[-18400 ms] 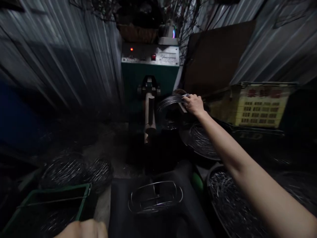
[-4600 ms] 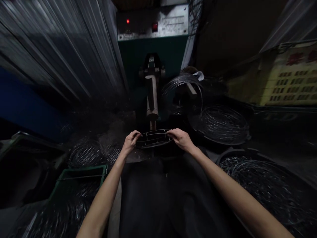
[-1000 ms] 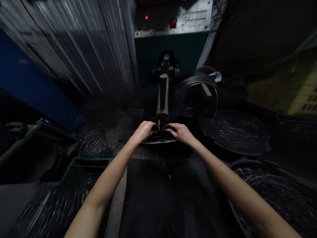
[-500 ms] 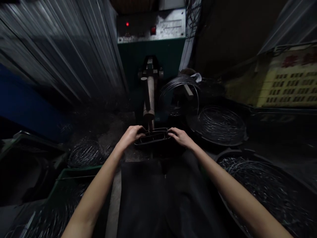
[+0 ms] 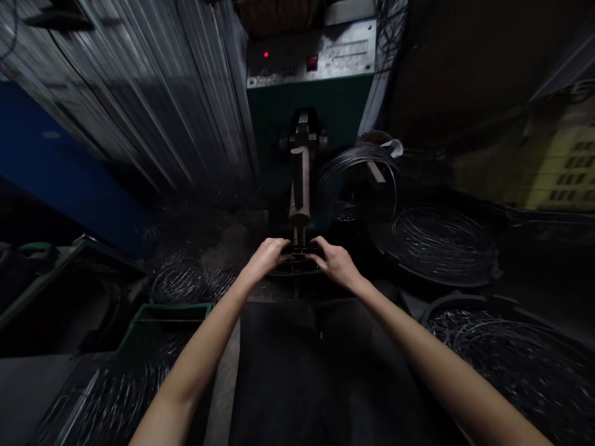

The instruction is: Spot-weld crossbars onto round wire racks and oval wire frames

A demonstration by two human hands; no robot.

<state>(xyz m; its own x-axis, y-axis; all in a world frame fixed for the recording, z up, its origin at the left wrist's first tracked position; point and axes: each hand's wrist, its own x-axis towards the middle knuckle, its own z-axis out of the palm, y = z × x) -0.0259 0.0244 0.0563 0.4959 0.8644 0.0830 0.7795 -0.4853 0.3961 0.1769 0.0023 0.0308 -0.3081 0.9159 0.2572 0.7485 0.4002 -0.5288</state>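
Between my two hands is an oblong wire frame [image 5: 297, 267], right under the electrode tip of a green machine [image 5: 311, 102] that looks like a spot welder. My left hand [image 5: 270, 255] grips the frame's left part, thumb and fingers pinched round the wire. On the other side my right hand [image 5: 335, 260] holds the right part in the same way. The welder's upper arm [image 5: 300, 186] points down toward the frame. Dim light hides most of the frame's lower part and the exact contact with the tip.
To the right are a round tub of wire rings [image 5: 437, 241] and a tub of small wire pieces [image 5: 506, 365]. A wire coil [image 5: 360, 155] hangs beside the machine. At lower left stands a green crate [image 5: 162, 313] near bent wires [image 5: 116, 396]. A yellow crate [image 5: 571, 164] is far right.
The view has swung left, so everything sits further right. My hands have come closer together on the wire frame, near the electrode tip.
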